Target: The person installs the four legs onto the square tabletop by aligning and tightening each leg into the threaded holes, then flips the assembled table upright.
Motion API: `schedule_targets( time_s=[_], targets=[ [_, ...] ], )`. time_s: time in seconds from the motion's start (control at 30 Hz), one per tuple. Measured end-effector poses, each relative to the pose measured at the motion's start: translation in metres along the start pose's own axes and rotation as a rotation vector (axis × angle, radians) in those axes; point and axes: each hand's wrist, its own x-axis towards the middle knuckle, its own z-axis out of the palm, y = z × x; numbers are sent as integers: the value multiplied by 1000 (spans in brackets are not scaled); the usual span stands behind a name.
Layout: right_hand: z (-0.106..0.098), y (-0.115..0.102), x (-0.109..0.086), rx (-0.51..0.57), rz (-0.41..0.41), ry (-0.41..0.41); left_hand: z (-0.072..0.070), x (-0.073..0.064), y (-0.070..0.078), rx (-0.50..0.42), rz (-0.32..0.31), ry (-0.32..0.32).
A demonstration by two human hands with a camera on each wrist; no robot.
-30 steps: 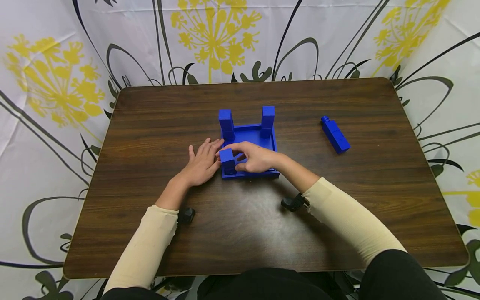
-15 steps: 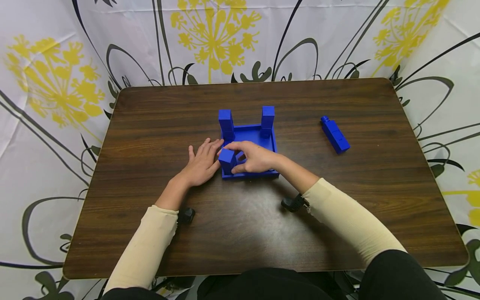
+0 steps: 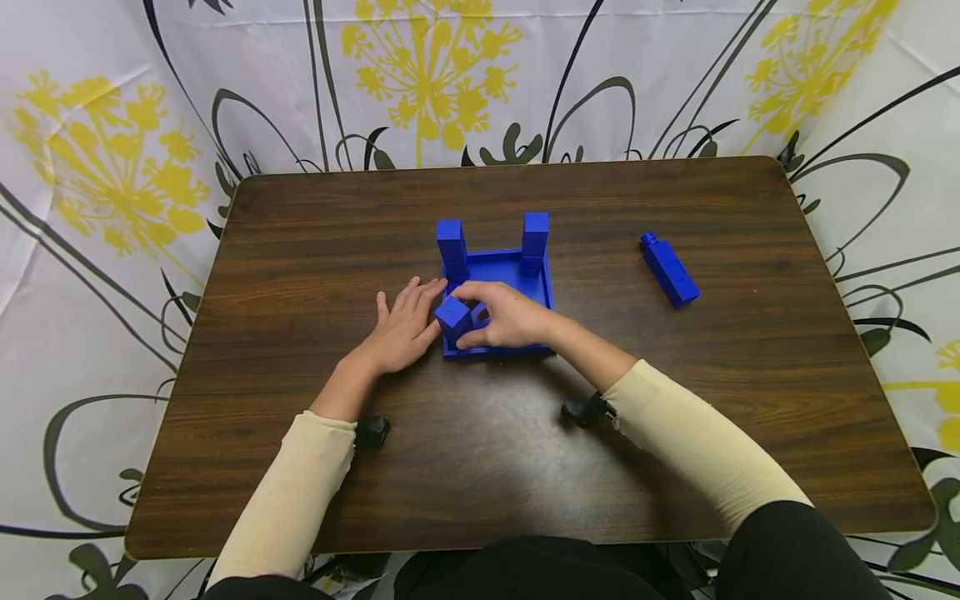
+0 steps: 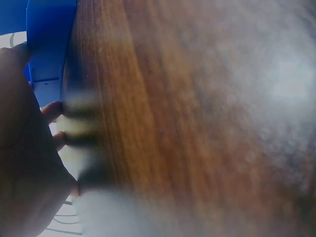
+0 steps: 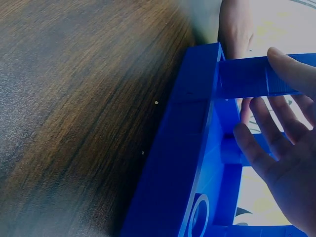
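A blue toy-table top (image 3: 498, 265), square with a raised rim, lies underside up on the brown table. My right hand (image 3: 506, 317) grips the blue table leg (image 3: 453, 315) at its near left corner, thumb on the near side and fingers on the far side. That leg stands upright, its square top turned askew to the rim. Flat beside the left rim, my left hand (image 3: 405, 333) has straight fingers touching or close to the blue edge. Two more legs stand at the far left (image 3: 452, 246) and far right (image 3: 535, 242) corners.
A loose blue leg (image 3: 670, 271) with a narrower round end lies on the brown table (image 3: 712, 375) to the right. In the right wrist view, a round socket (image 5: 206, 212) shows at the near right corner. A patterned cloth (image 3: 285, 75) hangs behind.
The gripped leg has turned clockwise as seen from above, its top going from nearly square-on to diamond-wise. My right thumb has shifted left with it. The left hand stays put.
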Motion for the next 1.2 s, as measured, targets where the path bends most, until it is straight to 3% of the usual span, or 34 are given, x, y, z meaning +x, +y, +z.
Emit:
schedule_targets(
  time_s=[1.2],
  targets=[
    [-2, -2, -3, -47, -22, 46, -2, -1, 1, -6, -1, -11]
  ],
)
